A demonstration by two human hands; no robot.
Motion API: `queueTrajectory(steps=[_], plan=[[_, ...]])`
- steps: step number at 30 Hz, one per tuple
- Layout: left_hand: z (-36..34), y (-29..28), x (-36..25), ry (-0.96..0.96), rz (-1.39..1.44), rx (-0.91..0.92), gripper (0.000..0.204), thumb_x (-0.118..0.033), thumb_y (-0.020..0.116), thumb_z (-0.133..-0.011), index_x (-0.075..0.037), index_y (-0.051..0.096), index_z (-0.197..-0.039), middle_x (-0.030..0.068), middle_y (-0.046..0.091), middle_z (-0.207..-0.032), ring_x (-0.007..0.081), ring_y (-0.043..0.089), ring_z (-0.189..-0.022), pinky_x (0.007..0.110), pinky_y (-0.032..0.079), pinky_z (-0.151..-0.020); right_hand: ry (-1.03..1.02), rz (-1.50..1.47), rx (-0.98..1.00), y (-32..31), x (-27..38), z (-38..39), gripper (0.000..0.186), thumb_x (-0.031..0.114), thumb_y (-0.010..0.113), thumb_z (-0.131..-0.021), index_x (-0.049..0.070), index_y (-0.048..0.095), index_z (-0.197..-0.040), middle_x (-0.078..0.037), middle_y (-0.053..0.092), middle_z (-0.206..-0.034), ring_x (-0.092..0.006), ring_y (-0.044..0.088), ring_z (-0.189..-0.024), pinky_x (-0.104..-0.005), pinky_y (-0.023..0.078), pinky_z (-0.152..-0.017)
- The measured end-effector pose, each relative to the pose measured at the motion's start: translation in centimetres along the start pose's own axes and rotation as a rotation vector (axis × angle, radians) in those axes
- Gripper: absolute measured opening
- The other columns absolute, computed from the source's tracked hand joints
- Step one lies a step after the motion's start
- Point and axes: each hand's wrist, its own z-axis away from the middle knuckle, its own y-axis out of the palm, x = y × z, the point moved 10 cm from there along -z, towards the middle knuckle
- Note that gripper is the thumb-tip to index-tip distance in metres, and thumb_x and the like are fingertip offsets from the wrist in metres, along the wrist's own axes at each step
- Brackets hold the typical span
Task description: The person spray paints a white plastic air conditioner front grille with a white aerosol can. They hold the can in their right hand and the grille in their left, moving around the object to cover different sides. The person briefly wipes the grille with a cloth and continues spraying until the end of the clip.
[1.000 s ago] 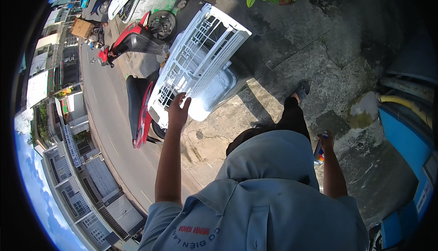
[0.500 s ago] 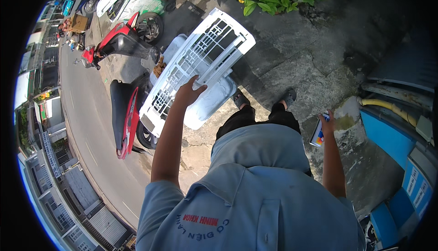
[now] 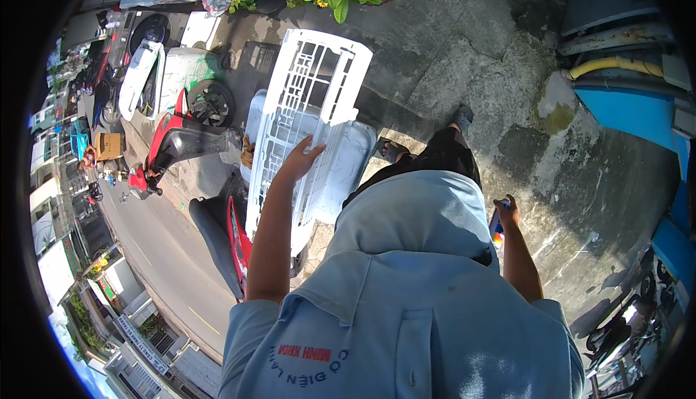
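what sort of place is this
Probably an outdoor roadside spot: cracked grey concrete ground, a parked red-and-black motorbike and a curving grey asphalt road show it.

Noted on the chest of the grey-blue shirt [image 3: 362, 319]: a short straight line of red capitals [image 3: 304, 353], with dark capitals [image 3: 312, 379] curving around it. Seen far off at lower left, on a long white sign [image 3: 142, 345], as a row of blue lettering. Too small and too covered to read on the can [image 3: 497, 230].
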Motion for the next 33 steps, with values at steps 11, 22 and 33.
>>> queueTrajectory(steps=[11,22,33], plan=[[3.3,-3.4,-0.4,-0.23,0.142,0.087,0.082,-0.073,0.052,-0.091,-0.015,0.048,-0.149,0.013,0.06,-0.121,0.0201,0.052,-0.094,0.041,0.041,-0.094,-0.097,-0.181,-0.013,3.9,6.3,1.7,0.074,0.046,0.08,-0.076,0.022,0.055,-0.142,-0.016,0.07,-0.113,-0.0266,0.07,-0.091,-0.0396,0.057,-0.077],[2.8,-9.0,2.3,-0.219,0.159,0.131,0.081,-0.067,0.041,-0.099,-0.01,0.033,-0.156,0.0218,0.056,-0.139,0.0324,0.054,-0.128,0.044,0.036,-0.113,-0.06,-0.157,0.054,2.4,7.7,-0.1,0.076,0.049,0.08,-0.075,0.024,0.054,-0.141,-0.016,0.07,-0.11,-0.0302,0.068,-0.094,-0.0419,0.055,-0.08],[3.9,-11.4,2.0,-0.212,0.18,0.131,0.082,-0.07,0.04,-0.098,-0.01,0.038,-0.154,0.0179,0.059,-0.135,0.0277,0.058,-0.12,0.04,0.04,-0.109,-0.223,-0.183,-0.048,-1.1,11.4,1.1,0.069,0.045,0.077,-0.081,0.023,0.053,-0.142,-0.017,0.071,-0.114,-0.0313,0.069,-0.102,-0.0421,0.053,-0.089]])
